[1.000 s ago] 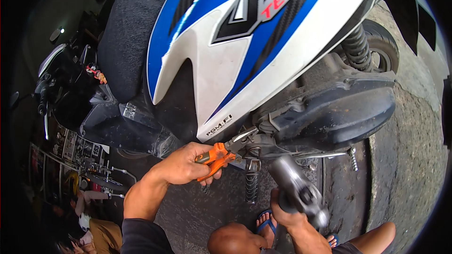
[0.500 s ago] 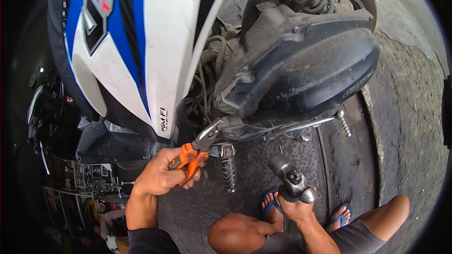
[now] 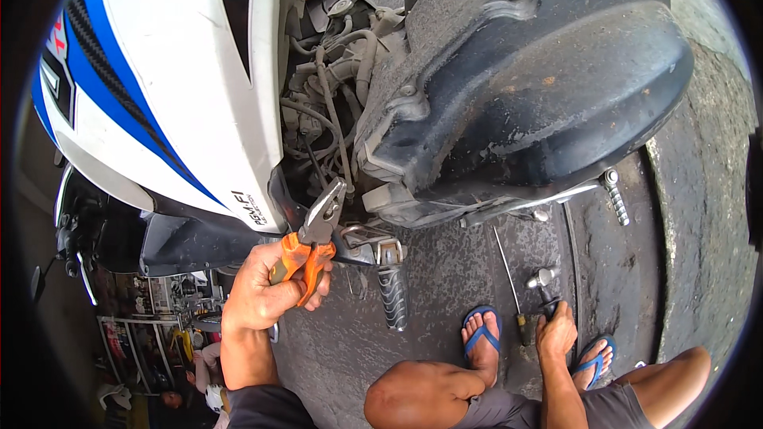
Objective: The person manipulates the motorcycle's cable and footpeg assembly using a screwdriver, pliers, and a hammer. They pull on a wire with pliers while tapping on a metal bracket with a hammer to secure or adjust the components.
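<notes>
Hammer (image 3: 546, 287) lowered, your right hand (image 3: 557, 330) gripping it, toward floor's (image 3: 334, 361) right edge; only pliers (image 3: 318, 235), held by left hand (image 3: 262, 290), remain near scooter (image 3: 230, 103).

One pair of pliers (image 3: 305, 251), one hammer (image 3: 545, 280), two sandals (image 3: 474, 341).

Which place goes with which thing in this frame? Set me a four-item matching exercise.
Things:
1. Combination pliers
2. Hammer
3. Screwdriver
4. Ribbed footpeg

Places:
A. Lying on the ground, not held
B. Sticking out from the side of the scooter
C. Held in the person's left hand
D. Held by its handle in the person's right hand

Right pairs: 1-C, 2-D, 3-A, 4-B
</notes>
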The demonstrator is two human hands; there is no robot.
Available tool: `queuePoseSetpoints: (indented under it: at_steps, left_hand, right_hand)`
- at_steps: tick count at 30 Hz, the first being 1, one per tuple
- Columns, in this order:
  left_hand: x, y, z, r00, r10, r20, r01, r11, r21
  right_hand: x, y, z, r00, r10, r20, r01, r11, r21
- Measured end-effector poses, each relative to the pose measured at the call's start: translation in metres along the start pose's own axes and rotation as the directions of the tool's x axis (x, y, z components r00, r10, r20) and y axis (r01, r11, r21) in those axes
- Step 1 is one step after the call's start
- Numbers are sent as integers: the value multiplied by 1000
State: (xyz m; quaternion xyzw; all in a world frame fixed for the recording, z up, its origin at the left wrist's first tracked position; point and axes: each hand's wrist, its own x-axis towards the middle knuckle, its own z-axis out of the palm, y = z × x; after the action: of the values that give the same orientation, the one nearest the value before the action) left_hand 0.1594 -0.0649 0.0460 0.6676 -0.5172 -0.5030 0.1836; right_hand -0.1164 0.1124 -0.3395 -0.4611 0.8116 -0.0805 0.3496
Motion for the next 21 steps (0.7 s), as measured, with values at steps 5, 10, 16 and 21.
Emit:
queuePoseSetpoints:
  at_steps: [5,10,16,21]
  left_hand:
    - [3,0,3,1000,-4,-10,5,1000,21]
    - [4,3,4,1000,-2,30,0,998,66]
    - [-2,3,-2,1000,-28,13,27,996,83]
    - [6,14,0,998,-41,51,33,990,137]
  right_hand:
    - [13,-6,3,999,-2,-41,1,1000,-31]
    - [16,-59,-29,930,-267,-254,326,916,233]
    - [-3,-211,-138,638,-553,-536,751,292,592]
    - [5,-284,-174,511,-558,-654,812,63,580]
